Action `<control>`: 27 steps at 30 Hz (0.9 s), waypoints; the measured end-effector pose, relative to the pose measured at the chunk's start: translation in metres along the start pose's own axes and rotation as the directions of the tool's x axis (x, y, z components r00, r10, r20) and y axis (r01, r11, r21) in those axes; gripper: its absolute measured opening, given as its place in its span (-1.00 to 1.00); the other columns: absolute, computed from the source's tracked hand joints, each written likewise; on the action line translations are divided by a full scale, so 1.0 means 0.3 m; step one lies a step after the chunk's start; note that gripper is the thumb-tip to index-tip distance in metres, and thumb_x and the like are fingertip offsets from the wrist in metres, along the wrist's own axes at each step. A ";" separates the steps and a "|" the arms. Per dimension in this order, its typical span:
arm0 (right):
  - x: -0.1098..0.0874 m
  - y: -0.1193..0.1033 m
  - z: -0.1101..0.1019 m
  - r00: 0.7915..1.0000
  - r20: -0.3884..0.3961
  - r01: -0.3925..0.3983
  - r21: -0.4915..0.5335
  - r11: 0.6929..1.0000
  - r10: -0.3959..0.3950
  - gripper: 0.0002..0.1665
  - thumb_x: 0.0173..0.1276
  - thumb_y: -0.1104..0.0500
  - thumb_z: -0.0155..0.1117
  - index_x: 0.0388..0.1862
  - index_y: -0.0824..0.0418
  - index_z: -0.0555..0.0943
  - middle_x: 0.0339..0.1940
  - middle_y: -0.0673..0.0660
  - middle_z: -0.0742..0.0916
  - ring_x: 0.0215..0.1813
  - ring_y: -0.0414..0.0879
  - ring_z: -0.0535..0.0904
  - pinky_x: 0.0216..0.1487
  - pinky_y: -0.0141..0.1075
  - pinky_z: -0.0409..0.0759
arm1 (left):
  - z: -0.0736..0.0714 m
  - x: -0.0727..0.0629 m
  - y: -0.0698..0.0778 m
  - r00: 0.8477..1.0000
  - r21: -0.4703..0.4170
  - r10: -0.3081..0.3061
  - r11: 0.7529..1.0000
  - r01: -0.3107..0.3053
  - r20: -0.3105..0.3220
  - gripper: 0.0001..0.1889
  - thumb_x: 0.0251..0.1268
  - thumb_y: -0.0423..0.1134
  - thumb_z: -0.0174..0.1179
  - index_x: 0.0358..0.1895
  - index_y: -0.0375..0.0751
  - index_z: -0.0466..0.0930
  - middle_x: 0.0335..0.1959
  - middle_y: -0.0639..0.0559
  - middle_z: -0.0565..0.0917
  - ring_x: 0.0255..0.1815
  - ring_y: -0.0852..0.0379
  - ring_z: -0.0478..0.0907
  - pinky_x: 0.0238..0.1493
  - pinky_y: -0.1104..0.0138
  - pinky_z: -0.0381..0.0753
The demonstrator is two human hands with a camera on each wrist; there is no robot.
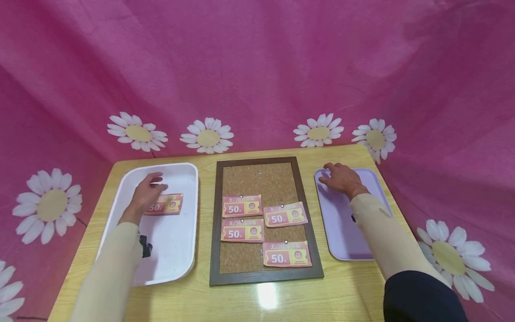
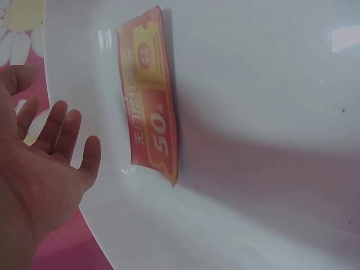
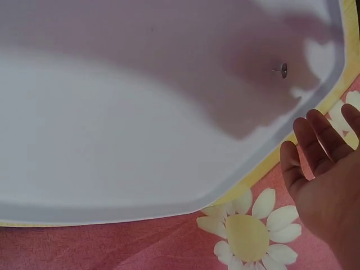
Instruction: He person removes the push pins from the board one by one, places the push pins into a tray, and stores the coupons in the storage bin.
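Observation:
My left hand (image 1: pixel 147 195) hovers over the white tray (image 1: pixel 169 250), its fingers loosely bent and holding nothing. Below it lies one red and yellow paper coupon (image 1: pixel 174 205) marked 50; the left wrist view shows that coupon (image 2: pixel 147 101) whole, beside the fingers. On the right, my right hand (image 1: pixel 343 179) reaches over the far left part of the purple tray (image 1: pixel 346 237), also with relaxed fingers. A single metal thumbtack (image 3: pixel 283 70) lies on that tray in the right wrist view, with the hand (image 3: pixel 332 185) near it and apart from it.
Between the trays lies a dark-framed corkboard (image 1: pixel 257 179) with several matching coupons (image 1: pixel 242 230) tacked to its lower part. All rest on a wooden table (image 1: pixel 181 304). A pink curtain (image 1: pixel 257 76) with daisies surrounds the table's back and sides.

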State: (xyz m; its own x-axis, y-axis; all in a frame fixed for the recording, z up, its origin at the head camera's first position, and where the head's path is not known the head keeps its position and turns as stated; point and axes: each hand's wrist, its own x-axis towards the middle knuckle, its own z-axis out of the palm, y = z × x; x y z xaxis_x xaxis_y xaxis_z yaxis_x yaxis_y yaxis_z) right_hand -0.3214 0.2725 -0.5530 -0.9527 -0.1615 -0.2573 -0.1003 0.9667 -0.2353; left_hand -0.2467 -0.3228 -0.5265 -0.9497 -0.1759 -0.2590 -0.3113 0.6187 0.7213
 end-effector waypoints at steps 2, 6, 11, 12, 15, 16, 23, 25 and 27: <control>-0.002 -0.005 0.000 1.000 0.009 -0.007 0.003 1.000 0.007 -0.20 0.32 -0.29 0.03 0.41 0.11 0.28 0.33 0.36 0.45 0.31 0.33 0.39 0.19 0.26 0.39 | 0.004 -0.001 0.011 1.000 0.002 -0.001 1.000 0.001 0.005 -0.37 0.40 -0.13 0.02 0.49 -0.16 0.10 0.43 -0.27 0.28 0.40 -0.26 0.25 0.41 -0.09 0.20; -0.005 -0.009 0.005 1.000 0.015 -0.008 0.015 1.000 0.008 -0.21 0.34 -0.28 0.01 0.43 0.10 0.26 0.35 0.37 0.43 0.34 0.33 0.35 0.22 0.27 0.36 | 0.012 0.002 0.026 1.000 0.009 0.010 1.000 -0.010 0.000 -0.39 0.40 -0.14 0.02 0.47 -0.17 0.13 0.43 -0.27 0.28 0.42 -0.26 0.23 0.41 -0.09 0.20; -0.005 -0.019 0.016 1.000 -0.007 0.003 0.023 1.000 -0.003 -0.18 0.34 -0.28 0.01 0.46 0.09 0.23 0.40 0.38 0.38 0.40 0.36 0.26 0.27 0.30 0.30 | 0.018 0.005 0.036 0.999 0.023 0.047 0.999 -0.047 0.004 -0.39 0.40 -0.15 0.04 0.47 -0.17 0.14 0.43 -0.27 0.28 0.42 -0.27 0.22 0.41 -0.09 0.19; -0.004 -0.021 0.018 1.000 -0.011 0.005 0.022 1.000 -0.005 -0.17 0.34 -0.28 0.01 0.47 0.09 0.21 0.41 0.39 0.37 0.40 0.37 0.25 0.28 0.30 0.28 | 0.020 0.004 0.038 0.998 0.029 0.058 0.998 -0.058 0.006 -0.38 0.39 -0.15 0.04 0.47 -0.16 0.14 0.43 -0.27 0.29 0.42 -0.28 0.23 0.41 -0.09 0.19; -0.006 -0.023 0.024 1.000 -0.016 0.007 0.009 1.000 -0.007 -0.12 0.33 -0.30 0.00 0.52 0.06 0.15 0.44 0.38 0.34 0.42 0.39 0.21 0.30 0.32 0.24 | 0.033 0.003 0.044 0.996 0.048 0.086 0.995 -0.087 0.015 -0.37 0.39 -0.15 0.05 0.48 -0.16 0.12 0.44 -0.27 0.28 0.42 -0.29 0.22 0.41 -0.09 0.20; -0.008 -0.024 0.026 1.000 -0.018 0.009 0.005 1.000 -0.009 -0.11 0.33 -0.31 0.00 0.53 0.06 0.13 0.45 0.37 0.32 0.43 0.39 0.19 0.31 0.32 0.23 | 0.037 0.002 0.045 0.996 0.056 0.093 0.994 -0.094 0.017 -0.36 0.39 -0.15 0.05 0.49 -0.16 0.12 0.44 -0.27 0.28 0.42 -0.30 0.22 0.40 -0.10 0.20; -0.008 -0.043 0.034 0.999 -0.037 0.037 0.008 0.999 -0.037 -0.03 0.33 -0.37 -0.04 0.57 0.03 0.01 0.51 0.35 0.24 0.49 0.36 0.12 0.34 0.32 0.19 | 0.059 -0.002 0.064 0.989 0.112 0.140 0.983 -0.144 0.043 -0.31 0.38 -0.13 0.07 0.52 -0.13 0.05 0.49 -0.28 0.19 0.44 -0.32 0.19 0.39 -0.13 0.20; -0.007 -0.053 0.038 0.998 -0.048 0.044 0.007 0.999 -0.043 -0.02 0.33 -0.38 -0.04 0.58 0.04 0.01 0.51 0.37 0.23 0.49 0.36 0.12 0.35 0.31 0.18 | 0.065 0.001 0.070 0.988 0.119 0.149 0.981 -0.154 0.044 -0.30 0.37 -0.12 0.07 0.53 -0.10 0.04 0.50 -0.28 0.17 0.45 -0.32 0.17 0.39 -0.15 0.18; -0.009 -0.063 0.044 0.997 -0.052 0.050 0.007 0.999 -0.050 -0.01 0.32 -0.38 -0.02 0.58 0.04 0.00 0.52 0.38 0.22 0.50 0.36 0.12 0.35 0.31 0.18 | 0.071 0.004 0.074 0.985 0.126 0.164 0.978 -0.169 0.047 -0.29 0.36 -0.12 0.07 0.53 -0.09 0.03 0.49 -0.31 0.17 0.45 -0.34 0.15 0.40 -0.16 0.16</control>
State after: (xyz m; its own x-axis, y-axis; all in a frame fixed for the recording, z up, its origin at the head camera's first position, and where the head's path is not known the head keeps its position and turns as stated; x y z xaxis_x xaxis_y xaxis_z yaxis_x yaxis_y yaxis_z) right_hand -0.3133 0.2519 -0.5601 -0.9602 -0.1988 -0.1963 -0.1460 0.9560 -0.2545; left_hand -0.2542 -0.2930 -0.5244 -0.9852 -0.0360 -0.1673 -0.1401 0.7312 0.6676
